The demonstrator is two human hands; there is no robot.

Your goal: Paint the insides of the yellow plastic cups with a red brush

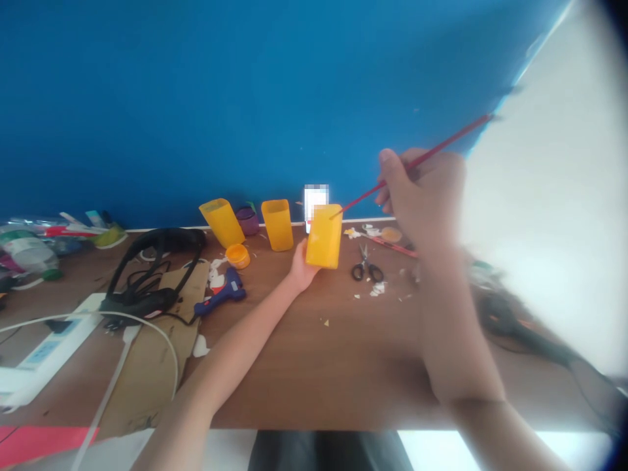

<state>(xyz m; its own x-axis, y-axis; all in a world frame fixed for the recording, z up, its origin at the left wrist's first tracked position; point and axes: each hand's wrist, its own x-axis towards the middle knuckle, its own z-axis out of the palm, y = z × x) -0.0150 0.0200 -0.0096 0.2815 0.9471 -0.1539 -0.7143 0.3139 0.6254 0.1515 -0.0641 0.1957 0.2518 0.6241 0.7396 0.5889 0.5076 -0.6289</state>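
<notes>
In the head view, my left hand (302,268) grips a yellow cup-like container (324,241) from its left side and underneath, holding it above the table. A thin red paintbrush (449,140) is pinched between the thumb and fingers of my right hand (417,176). Its lower tip meets the upper part of the yellow container. Two similar yellow containers, one tilted (223,224) and one upright (277,226), stand near the wall. A small open pot of orange-yellow paint (238,256) sits in front of them.
Black-handled scissors (366,267) lie right of centre among white scraps. A blue glue gun (222,292), cardboard (159,366), black headset (152,275) and white power strip (53,350) occupy the left. A blue wall (275,98) bounds the table's back. A dark cabled tool (520,330) lies right.
</notes>
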